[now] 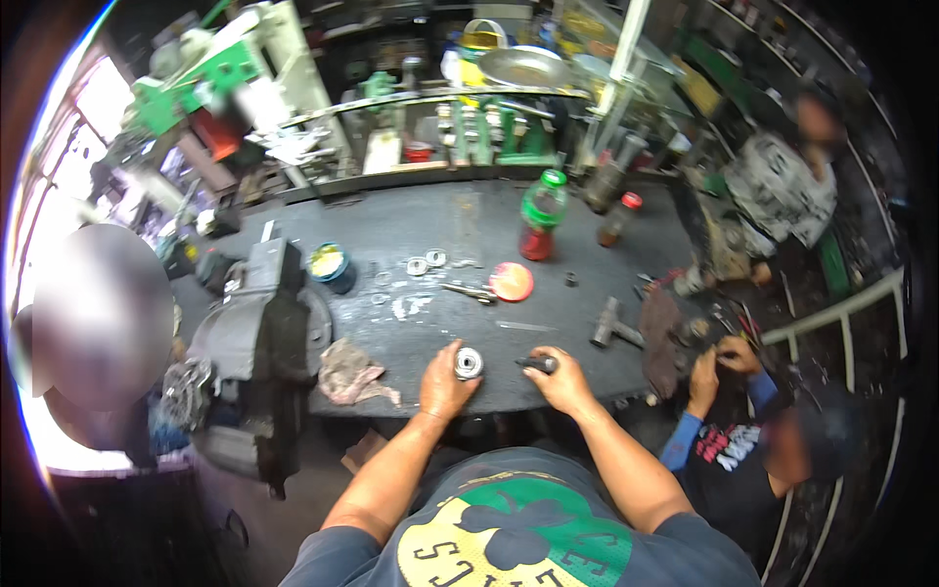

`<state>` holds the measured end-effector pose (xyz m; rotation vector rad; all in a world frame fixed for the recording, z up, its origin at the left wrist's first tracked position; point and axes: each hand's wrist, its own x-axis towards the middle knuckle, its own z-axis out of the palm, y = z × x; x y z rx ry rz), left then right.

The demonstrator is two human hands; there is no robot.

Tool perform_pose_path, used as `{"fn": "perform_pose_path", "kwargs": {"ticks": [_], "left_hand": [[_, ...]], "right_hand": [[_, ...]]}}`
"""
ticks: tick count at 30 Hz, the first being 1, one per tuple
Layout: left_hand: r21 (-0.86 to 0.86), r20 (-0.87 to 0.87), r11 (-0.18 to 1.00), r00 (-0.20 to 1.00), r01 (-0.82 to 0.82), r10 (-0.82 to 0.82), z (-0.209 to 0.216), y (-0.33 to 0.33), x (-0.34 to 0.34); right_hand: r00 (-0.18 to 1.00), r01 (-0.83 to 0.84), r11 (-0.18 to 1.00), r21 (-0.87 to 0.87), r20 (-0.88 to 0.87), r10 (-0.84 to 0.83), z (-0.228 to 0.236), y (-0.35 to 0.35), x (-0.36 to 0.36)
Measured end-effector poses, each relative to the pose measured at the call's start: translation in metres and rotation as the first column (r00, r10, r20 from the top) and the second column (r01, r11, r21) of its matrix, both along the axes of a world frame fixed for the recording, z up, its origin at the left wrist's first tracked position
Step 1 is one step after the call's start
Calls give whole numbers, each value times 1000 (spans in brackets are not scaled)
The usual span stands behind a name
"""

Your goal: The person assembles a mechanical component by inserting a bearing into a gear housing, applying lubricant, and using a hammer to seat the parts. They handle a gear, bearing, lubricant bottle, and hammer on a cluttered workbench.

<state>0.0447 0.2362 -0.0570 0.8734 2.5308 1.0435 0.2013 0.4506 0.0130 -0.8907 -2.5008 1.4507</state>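
Observation:
Near the front edge of the dark workbench [440,333], my left hand [443,387] is closed on a round metal bearing [469,364] with its ringed face up. To its right, my right hand [567,383] grips a short dark cylindrical piece [540,363] whose exact kind I cannot make out. The two pieces are apart. Beyond them lie a pair of pliers [471,292], a pink-red round lid [512,282] and loose metal rings [426,262]. A crumpled rag [352,374] rests left of my left hand.
A large bench vise [249,342] stands at the left, beside a blue can of yellowish grease [332,267]. Bottles [541,217] stand at the back; a hammer [616,326] lies right. Co-workers are at both sides, one with hands [719,372] near the bench's right edge.

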Motion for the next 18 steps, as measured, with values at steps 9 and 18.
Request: {"fn": "perform_pose_path", "kwargs": {"ticks": [9,18], "left_hand": [[55,-60,991,990,-124,128,-4,2,15],[98,-41,992,996,-80,84,38,-25,43]], "right_hand": [[982,-186,978,97,2,187,-14,22,-8],[952,-306,949,78,-7,307,-36,33,-22]]}}
